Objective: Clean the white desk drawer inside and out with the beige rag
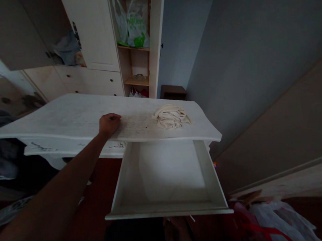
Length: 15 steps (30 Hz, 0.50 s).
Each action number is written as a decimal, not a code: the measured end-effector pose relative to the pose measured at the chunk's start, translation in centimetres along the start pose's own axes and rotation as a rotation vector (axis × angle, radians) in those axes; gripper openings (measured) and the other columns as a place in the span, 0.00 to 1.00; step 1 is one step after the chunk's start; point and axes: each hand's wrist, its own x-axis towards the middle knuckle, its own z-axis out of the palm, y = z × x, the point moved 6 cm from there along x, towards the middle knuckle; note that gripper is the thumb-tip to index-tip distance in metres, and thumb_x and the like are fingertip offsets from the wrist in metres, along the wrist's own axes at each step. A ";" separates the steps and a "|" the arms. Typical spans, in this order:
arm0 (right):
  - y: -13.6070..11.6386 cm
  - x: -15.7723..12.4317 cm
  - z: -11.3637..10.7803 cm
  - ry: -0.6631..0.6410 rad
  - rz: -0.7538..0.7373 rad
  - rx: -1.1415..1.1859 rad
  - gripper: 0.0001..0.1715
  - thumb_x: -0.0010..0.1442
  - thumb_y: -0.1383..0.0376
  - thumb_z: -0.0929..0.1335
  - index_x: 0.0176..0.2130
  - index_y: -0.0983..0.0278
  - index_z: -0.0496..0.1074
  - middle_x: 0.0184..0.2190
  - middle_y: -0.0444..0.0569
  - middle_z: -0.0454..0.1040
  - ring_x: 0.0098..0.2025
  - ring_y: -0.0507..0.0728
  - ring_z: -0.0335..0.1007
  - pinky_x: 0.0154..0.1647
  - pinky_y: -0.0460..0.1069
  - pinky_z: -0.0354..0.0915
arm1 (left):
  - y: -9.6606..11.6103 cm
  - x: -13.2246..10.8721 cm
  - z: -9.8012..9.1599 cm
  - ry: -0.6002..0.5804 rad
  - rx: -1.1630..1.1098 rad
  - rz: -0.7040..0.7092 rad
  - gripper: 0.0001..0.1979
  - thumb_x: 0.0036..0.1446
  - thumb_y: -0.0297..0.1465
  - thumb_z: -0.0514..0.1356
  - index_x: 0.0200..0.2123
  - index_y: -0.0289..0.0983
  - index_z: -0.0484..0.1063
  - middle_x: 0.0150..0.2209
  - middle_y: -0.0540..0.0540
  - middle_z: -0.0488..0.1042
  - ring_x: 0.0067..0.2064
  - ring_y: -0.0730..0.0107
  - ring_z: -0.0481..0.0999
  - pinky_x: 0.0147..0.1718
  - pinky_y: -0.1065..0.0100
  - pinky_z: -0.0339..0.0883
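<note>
Left hand [110, 124] is resting on the white desk [80, 111] nr its front edge, fingers curling into a loose fist, w/ nothing showing in its grip. Right hand [176, 232] is sitting low in deep shadow, just below the front panel of the white drawer [167, 171]; can't tell how far its fingers are opening, or if they're holding a handle. The drawer is standing pulled out from the desk's R part, toward the person, its pale bottom & side walls showing. Bunched cream cloth [171, 116] is lying on the desktop above the drawer, R of the left hand & apart from it. Dark smudges [135, 120] are marking the desktop btwn fist & cloth. In back, a white wardrobe [97, 40] is standing w/ open shelving; a plastic bag [138, 24] w/ green print is sitting on an upper shelf. A brown box-shaped unit [173, 91] is standing nr the blue-gray wall [228, 57]. Lower R, a white bag [282, 218] is lying on the floor w/ a red strap [268, 231] beside it.
</note>
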 end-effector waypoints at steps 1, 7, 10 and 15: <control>0.0 0.0 0.0 -0.010 -0.006 -0.013 0.35 0.42 0.36 0.72 0.24 0.66 0.73 0.07 0.40 0.61 0.08 0.46 0.51 0.11 0.42 0.39 | 0.1 0.0 0.0 0.004 0.006 0.010 0.11 0.48 0.29 0.59 0.34 0.37 0.80 0.33 0.46 0.81 0.38 0.63 0.79 0.42 0.66 0.71; -0.3 0.4 -0.1 -0.081 -0.039 -0.082 0.40 0.42 0.31 0.69 0.26 0.66 0.75 0.08 0.41 0.62 0.09 0.47 0.51 0.11 0.43 0.43 | 0.4 0.1 0.1 -0.014 0.079 -0.013 0.13 0.48 0.29 0.59 0.36 0.36 0.80 0.35 0.44 0.82 0.39 0.63 0.79 0.41 0.67 0.70; -0.1 0.3 -0.7 -0.097 -0.014 -0.143 0.34 0.51 0.36 0.69 0.31 0.65 0.76 0.16 0.44 0.70 0.16 0.51 0.63 0.16 0.45 0.58 | 1.0 0.4 0.5 -0.055 0.158 -0.114 0.13 0.49 0.29 0.59 0.39 0.37 0.79 0.39 0.43 0.81 0.43 0.60 0.79 0.42 0.65 0.69; -0.4 -0.4 -1.0 -0.097 -0.021 -0.177 0.18 0.66 0.58 0.67 0.52 0.63 0.70 0.51 0.52 0.72 0.47 0.57 0.72 0.46 0.56 0.72 | 4.7 1.4 3.3 -0.110 0.194 -0.173 0.16 0.56 0.39 0.58 0.39 0.33 0.77 0.41 0.38 0.80 0.46 0.54 0.78 0.43 0.61 0.67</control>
